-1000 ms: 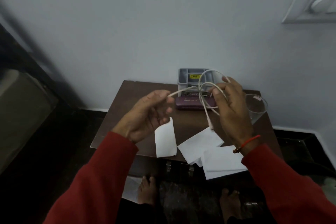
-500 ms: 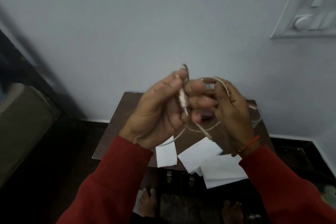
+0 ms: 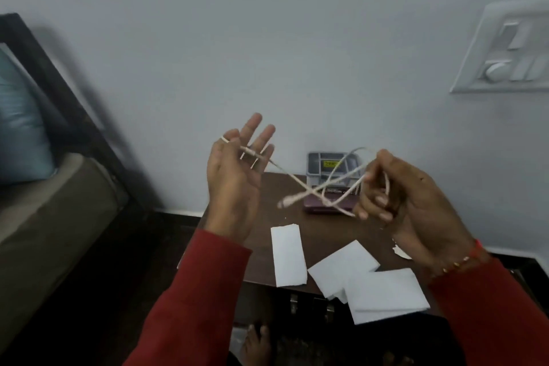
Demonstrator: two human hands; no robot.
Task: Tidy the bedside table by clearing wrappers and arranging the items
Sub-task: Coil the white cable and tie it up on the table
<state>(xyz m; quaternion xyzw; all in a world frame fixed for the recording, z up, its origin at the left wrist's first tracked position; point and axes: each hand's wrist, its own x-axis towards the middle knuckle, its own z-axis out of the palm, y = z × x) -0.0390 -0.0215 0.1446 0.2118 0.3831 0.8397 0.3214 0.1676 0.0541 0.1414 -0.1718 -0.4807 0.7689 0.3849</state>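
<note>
A white cable (image 3: 300, 184) stretches between both hands above the brown bedside table (image 3: 320, 235). My left hand (image 3: 234, 184) is raised, palm up, fingers spread, with one cable end lying across the fingertips. My right hand (image 3: 404, 202) is closed on a loop of the cable, and a plug end dangles between the hands. Three white papers (image 3: 288, 255) (image 3: 341, 269) (image 3: 386, 294) lie on the table's front part.
A grey organiser tray (image 3: 320, 162) stands at the table's back against the wall, with a maroon box (image 3: 318, 206) in front of it. A bed with a blue pillow (image 3: 20, 134) is at the left. A switch panel (image 3: 508, 50) is on the wall at the right.
The hands, pressed together half a second ago, have pulled apart. My left hand has opened and moved left, stretching the cable out; my right hand has moved right with the loop.
</note>
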